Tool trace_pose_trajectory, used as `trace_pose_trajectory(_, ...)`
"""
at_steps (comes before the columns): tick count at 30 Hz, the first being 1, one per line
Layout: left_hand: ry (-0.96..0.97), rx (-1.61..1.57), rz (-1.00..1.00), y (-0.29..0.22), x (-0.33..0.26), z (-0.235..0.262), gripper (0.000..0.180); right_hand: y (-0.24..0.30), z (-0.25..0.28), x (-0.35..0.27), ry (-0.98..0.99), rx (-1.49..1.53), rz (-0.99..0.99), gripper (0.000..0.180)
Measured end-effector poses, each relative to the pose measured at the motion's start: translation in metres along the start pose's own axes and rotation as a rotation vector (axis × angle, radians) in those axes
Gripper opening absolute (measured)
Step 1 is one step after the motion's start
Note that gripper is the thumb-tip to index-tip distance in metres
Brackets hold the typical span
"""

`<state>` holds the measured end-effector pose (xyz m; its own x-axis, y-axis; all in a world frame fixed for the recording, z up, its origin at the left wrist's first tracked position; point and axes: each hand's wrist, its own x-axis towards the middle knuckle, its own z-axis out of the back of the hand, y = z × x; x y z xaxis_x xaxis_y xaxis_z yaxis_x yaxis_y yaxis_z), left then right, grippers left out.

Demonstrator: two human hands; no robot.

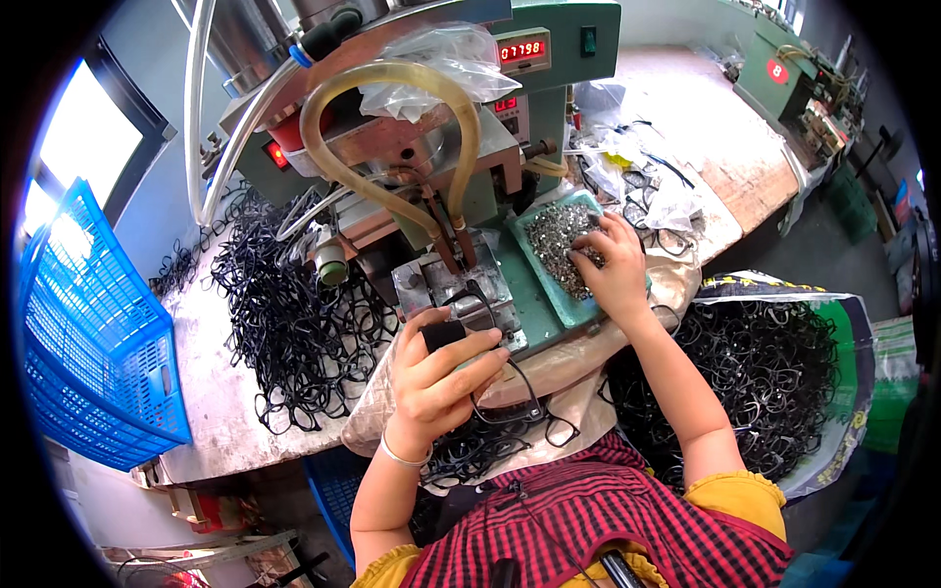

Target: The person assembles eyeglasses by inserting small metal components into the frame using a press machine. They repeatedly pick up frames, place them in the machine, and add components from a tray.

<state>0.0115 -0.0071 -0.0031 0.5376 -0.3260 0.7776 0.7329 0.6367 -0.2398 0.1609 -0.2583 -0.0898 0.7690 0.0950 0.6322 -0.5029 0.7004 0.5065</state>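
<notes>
My left hand is closed around a black eyeglass frame. One part of the frame reaches up to the metal fixture of the machine, and a rim hangs below my fingers. A black band wraps one finger of that hand. My right hand is over a green tray of small shiny metal parts, thumb and fingertips bent together at the pile. Whatever sits between those fingertips is too small to make out. Two copper-coloured electrodes come down just above the fixture.
Black eyeglass frames lie heaped on the table at left, beside a blue basket. A large sack full of frames stands at right. Yellowish hoses loop from the machine. Plastic bags lie behind the tray.
</notes>
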Motion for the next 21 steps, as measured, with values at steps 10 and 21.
trace_pose_trajectory(10,0.017,-0.004,0.027,0.002,-0.001,0.003,0.022,0.021,-0.027,0.016,0.138,-0.097,0.323,0.024)
trace_pose_trajectory(21,-0.262,0.467,0.355,-0.032,-0.111,0.045,0.029,-0.001,-0.013,0.014,0.033,0.225,-0.074,0.014)
